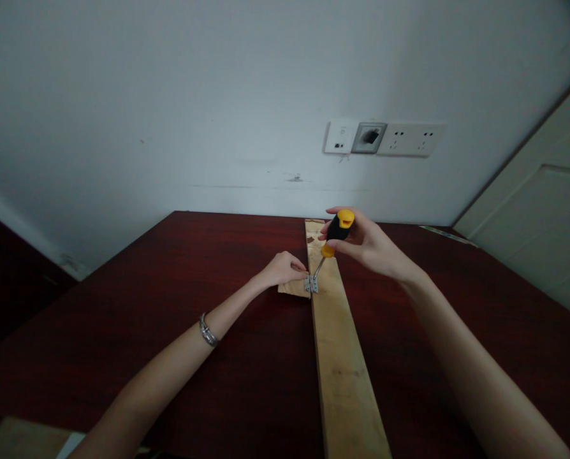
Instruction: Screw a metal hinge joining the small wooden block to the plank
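My right hand (368, 245) is closed around the yellow and black handle of a screwdriver (338, 228). The screwdriver is tilted, and its tip meets the right leaf of a small metal hinge (311, 284). This leaf lies on a long wooden board (340, 344); the other leaf rests on a small flat brown piece (292, 289) to the left, perhaps cardboard or thin wood. My left hand (285, 269) is pinched at the hinge's left edge, over the brown piece. Whatever sits between its fingertips is too small to make out.
The dark red tabletop (237, 376) reaches back to a white wall (170, 115). Sockets (409, 140) and a grey plate with a black plug (370, 137) are on the wall. A thin strip (447, 236) lies at the back right, near a white panelled door (543, 191).
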Tool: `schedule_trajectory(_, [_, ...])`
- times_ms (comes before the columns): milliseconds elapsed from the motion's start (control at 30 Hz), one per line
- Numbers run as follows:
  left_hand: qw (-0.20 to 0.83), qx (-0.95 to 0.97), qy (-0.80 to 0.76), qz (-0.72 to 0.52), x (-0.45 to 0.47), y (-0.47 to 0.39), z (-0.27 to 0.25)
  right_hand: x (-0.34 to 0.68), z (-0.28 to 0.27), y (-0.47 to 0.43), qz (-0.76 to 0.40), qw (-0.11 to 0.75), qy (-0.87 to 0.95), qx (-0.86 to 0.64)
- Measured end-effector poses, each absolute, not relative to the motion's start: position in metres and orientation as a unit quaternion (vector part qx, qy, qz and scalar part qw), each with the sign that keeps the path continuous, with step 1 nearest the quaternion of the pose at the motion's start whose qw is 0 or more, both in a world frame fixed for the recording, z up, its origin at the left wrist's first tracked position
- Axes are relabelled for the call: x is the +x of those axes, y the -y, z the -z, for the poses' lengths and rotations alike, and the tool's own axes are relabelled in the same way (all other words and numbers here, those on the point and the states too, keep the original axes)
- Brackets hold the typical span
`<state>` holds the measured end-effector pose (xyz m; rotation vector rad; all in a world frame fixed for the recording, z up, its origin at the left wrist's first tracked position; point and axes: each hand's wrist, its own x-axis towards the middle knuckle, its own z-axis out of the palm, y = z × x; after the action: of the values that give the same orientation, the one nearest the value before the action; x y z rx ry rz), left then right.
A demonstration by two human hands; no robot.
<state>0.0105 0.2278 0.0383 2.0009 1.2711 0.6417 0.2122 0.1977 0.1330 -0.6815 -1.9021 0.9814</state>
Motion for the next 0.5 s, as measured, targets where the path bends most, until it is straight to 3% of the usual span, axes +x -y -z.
schedule_trajectory(233, [0.325, 0.767, -0.499, -0.239, 0.011, -0.228, -0.038, 0.18, -0.109, -0.202, -0.324, 0.587, 0.696, -0.256])
schedule_trajectory(367, [0.323, 0.766, -0.502, -0.24, 0.011, -0.228, -0.038, 0.174, -0.103, -0.204, -0.343, 0.596, 0.678, -0.26])
schedule_trajectory(500, [0.329, 0.765, -0.499, -0.241, 0.011, -0.229, -0.036, 0.177, -0.101, -0.209, -0.44, 0.591, 0.639, -0.219])
